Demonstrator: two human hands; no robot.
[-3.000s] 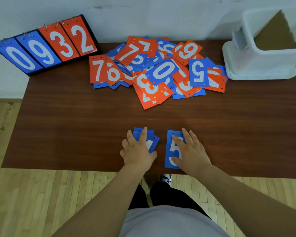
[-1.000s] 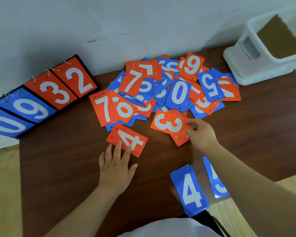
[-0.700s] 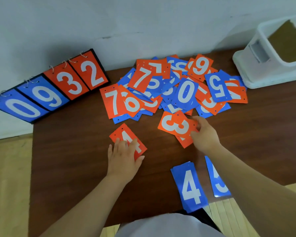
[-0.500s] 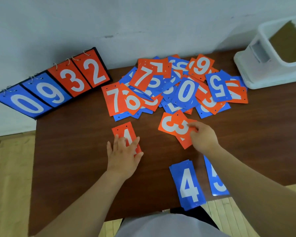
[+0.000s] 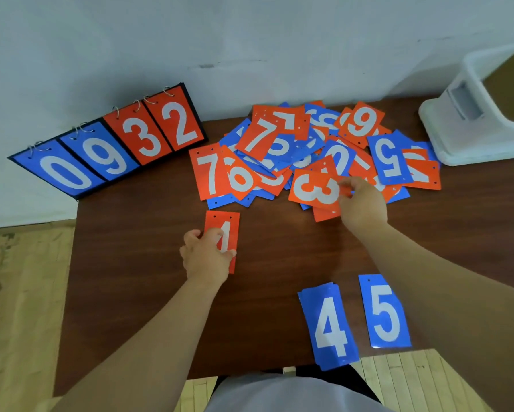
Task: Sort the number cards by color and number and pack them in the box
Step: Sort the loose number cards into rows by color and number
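Cards by the dozen, orange and blue, sprawl in a pile point(image 5: 279, 144) along the far edge of the tabletop point(image 5: 148, 292). Left grip point(image 5: 205, 257) clamps the orange 4 card point(image 5: 228, 224) by its near end, fingers curled over the face and hiding part of the white numeral. That card sits just nearer than the pile, left of centre, with two punched holes at its far end. Right grip point(image 5: 363, 203) pinches the orange 3 card point(image 5: 310, 188) at its right side, on the pile's near fringe, big white 3 facing up. Blue 4 stack point(image 5: 330, 325) overhangs the near edge, blue 5 card point(image 5: 383, 313) just right of it. White box point(image 5: 464, 138) stands open at the far right corner.
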